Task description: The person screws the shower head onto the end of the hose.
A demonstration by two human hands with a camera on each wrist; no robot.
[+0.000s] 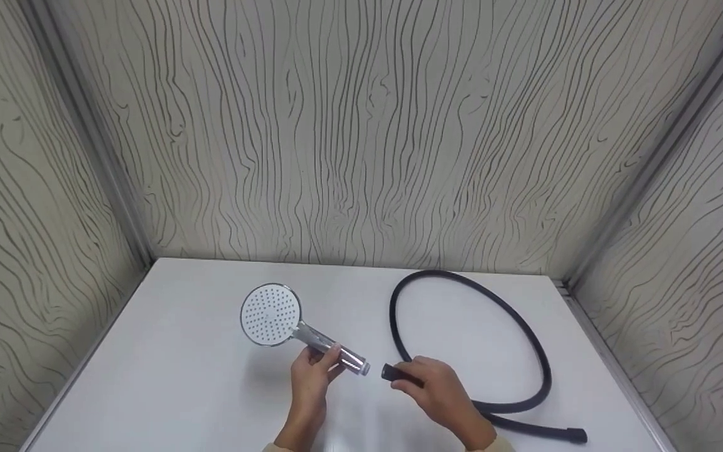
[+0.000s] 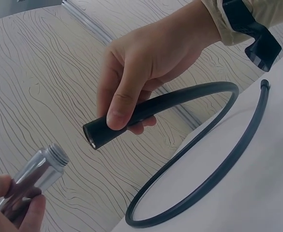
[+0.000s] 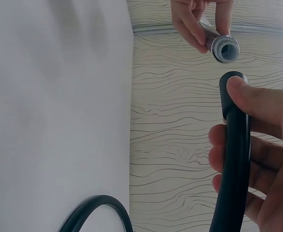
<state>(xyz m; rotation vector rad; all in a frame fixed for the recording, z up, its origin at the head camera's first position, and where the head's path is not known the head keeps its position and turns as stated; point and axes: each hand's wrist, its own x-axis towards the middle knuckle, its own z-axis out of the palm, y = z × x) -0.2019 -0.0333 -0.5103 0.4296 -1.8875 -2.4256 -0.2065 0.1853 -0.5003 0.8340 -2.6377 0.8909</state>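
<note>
My left hand (image 1: pixel 312 383) grips the chrome handle of a shower head (image 1: pixel 270 314), whose round white nozzle face is turned up to the left. The handle's threaded end (image 2: pixel 58 153) points toward my right hand (image 1: pixel 437 386). Between thumb and fingers, that hand holds a black shower hose (image 1: pixel 528 333) by its end fitting (image 3: pixel 233 82). A short gap separates the fitting's open mouth from the threads. From my right hand the hose loops back over the white table, its other end (image 1: pixel 577 435) lying at the front right.
The white table (image 1: pixel 167 351) is enclosed by wood-grain patterned panels (image 1: pixel 349 157) at the back and both sides. Grey metal strips run along the corners. A black strap (image 2: pixel 240 19) sits on my right wrist, over a beige sleeve.
</note>
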